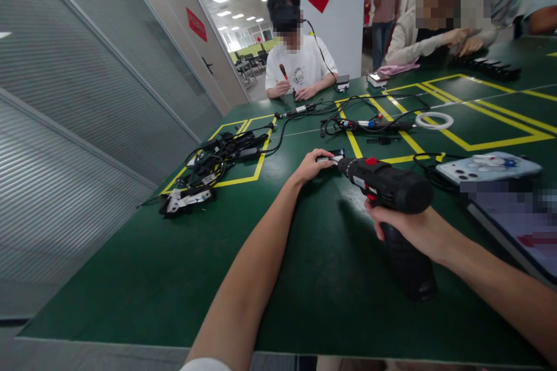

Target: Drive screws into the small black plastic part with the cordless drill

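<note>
**Drill bit meets a small held part**

The right hand (418, 232) wraps closed around the handle of a black cordless drill (391, 185), whose nose points toward the left hand (313, 165). The left fingers pinch a small dark part (331, 157) flat on the green table (130, 278); the drill tip touches it just beyond the fingertips. A cable bundle (213, 165) lies well left of them, a phone (487, 167) right of the drill.

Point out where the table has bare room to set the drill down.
Bare green table lies left of the left arm, below the cable pile. Right of the drill it is crowded: phone, tablet. Cables clutter the middle.
</note>
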Motion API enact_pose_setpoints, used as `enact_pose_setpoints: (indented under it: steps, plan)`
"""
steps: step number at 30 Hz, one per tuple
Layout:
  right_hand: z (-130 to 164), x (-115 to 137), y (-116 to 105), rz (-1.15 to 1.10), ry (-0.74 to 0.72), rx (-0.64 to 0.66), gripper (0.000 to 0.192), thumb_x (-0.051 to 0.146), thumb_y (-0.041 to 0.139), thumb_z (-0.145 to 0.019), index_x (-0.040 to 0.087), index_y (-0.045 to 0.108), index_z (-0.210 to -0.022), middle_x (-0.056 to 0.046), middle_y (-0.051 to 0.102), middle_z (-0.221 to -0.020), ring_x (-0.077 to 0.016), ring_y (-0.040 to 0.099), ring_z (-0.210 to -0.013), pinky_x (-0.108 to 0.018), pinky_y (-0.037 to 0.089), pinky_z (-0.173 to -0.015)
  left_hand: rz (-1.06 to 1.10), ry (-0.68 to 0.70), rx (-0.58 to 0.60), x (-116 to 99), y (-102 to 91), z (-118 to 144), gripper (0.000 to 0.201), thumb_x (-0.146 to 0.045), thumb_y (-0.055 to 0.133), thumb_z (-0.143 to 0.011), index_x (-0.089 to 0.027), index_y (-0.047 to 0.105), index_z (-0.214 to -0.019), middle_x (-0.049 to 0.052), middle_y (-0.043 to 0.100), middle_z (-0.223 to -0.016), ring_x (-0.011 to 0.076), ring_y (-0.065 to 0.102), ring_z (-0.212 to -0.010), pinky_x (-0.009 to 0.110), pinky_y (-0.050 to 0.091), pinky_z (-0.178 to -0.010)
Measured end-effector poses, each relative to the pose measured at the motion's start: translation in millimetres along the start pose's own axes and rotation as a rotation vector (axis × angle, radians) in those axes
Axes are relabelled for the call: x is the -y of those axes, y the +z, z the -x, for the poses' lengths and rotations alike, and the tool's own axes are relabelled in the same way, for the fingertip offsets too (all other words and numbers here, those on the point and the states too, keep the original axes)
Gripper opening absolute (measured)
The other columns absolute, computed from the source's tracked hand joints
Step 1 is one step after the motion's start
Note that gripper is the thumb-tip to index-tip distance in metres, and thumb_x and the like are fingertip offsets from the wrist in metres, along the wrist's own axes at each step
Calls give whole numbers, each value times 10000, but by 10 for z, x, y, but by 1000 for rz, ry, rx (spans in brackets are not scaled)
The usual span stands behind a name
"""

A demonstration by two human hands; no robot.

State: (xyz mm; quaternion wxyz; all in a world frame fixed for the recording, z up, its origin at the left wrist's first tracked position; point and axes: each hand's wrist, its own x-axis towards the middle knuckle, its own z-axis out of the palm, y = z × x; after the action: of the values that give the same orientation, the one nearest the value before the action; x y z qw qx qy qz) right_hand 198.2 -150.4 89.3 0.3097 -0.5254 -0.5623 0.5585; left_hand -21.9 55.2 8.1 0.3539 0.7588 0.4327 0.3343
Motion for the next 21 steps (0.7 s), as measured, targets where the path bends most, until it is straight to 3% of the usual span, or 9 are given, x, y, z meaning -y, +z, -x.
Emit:
enact_pose_setpoints:
  steps: [10, 21]
  plan:
    - [-35, -68, -15, 43, 12, -32, 156, 347, 600, -780, 199, 622, -737, -8, 634, -586, -175, 609, -572, -305, 448, -606, 51, 31, 7, 69, 25, -32, 341, -327, 669, -742, -139, 684, -1027, 75, 654, -1102, 208, 577, -1046, 346, 408, -991]
    - [-22, -31, -5, 11, 3, -52, 147, 355, 616, -759, 210, 631, -783, -11, 623, -569, -185, 605, -566, -319, 457, -599, 71, 62, 8, 120, 20, -55, 338, -305, 675, -726, -140, 686, -1021, 68, 658, -1078, 210, 572, -1050, 366, 393, -1008]
